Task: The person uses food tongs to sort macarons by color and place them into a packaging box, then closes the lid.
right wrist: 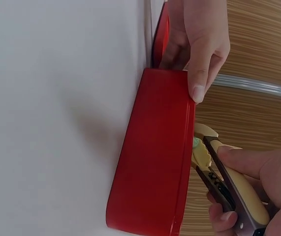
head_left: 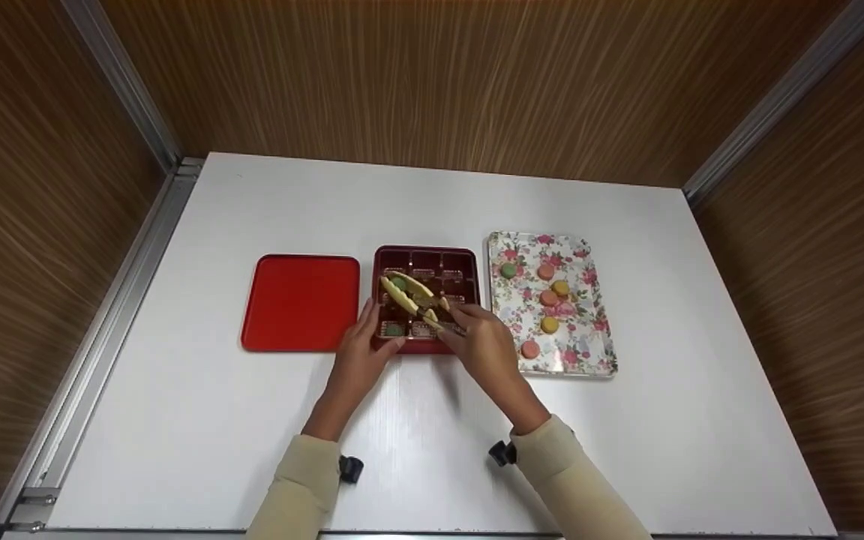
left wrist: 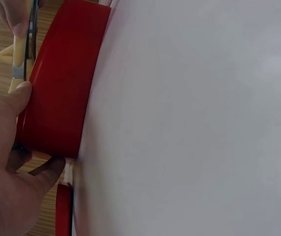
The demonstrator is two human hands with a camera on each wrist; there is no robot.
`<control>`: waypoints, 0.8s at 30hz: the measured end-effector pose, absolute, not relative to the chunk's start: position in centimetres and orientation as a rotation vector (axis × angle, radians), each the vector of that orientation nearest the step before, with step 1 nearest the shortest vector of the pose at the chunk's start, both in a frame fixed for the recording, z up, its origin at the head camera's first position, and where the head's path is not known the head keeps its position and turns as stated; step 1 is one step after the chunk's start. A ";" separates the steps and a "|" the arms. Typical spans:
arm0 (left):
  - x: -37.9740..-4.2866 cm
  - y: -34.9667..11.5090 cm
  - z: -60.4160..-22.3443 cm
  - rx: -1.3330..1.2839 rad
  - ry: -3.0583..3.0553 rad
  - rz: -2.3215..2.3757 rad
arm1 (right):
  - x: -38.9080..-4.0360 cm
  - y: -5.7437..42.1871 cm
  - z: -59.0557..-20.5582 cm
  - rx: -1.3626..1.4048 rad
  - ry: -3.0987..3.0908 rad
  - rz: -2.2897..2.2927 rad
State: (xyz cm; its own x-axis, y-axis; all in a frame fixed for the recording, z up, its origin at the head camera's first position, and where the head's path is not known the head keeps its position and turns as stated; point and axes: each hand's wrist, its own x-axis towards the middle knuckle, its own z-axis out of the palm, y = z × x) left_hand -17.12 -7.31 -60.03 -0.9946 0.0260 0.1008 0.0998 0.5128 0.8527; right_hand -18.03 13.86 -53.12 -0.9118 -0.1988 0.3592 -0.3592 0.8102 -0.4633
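Red box [head_left: 432, 347] between left hand [head_left: 362, 349], tight round its corner, and right hand [head_left: 487, 343], round tongs [head_left: 400, 298] with apparently a macaron [head_left: 399, 283].

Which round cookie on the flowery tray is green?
The green cookie near the left edge of the flowery tray, toward the far end. It's the only green one there: the other cookies are three pink and two yellow.

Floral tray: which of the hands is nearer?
Right. The right hand, holding tongs, overlaps the near-left corner of the floral tray in the head view; the left hand is farther, at the left side of the red box.
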 end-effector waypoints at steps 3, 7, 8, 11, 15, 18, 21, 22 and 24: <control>-17.1 -7.3 -60.0 -0.120 -2.662 -1.505 | -18.0 13.7 -53.2 0.425 -2.715 0.765; -17.1 -7.3 -60.0 -0.126 -2.654 -1.508 | -17.9 13.7 -53.2 0.408 -2.735 0.774; -17.1 -7.3 -60.0 -0.126 -2.654 -1.508 | -17.9 13.7 -53.2 0.403 -2.739 0.776; -17.1 -7.2 -59.9 -0.125 -2.650 -1.513 | -17.9 13.8 -53.2 0.392 -2.746 0.775; -17.1 -7.2 -59.9 -0.109 -2.652 -1.521 | -17.9 13.9 -53.2 0.407 -2.719 0.771; -17.1 -7.3 -59.9 -0.101 -2.657 -1.540 | -17.8 14.1 -53.0 0.424 -2.699 0.770; -17.1 -7.3 -59.9 -0.090 -2.664 -1.554 | -17.6 14.5 -52.7 0.424 -2.696 0.768; -17.1 -7.3 -59.9 -0.087 -2.666 -1.558 | -17.5 14.7 -52.7 0.419 -2.695 0.769; -17.1 -7.3 -59.9 -0.080 -2.667 -1.559 | -17.4 15.2 -52.6 0.404 -2.689 0.766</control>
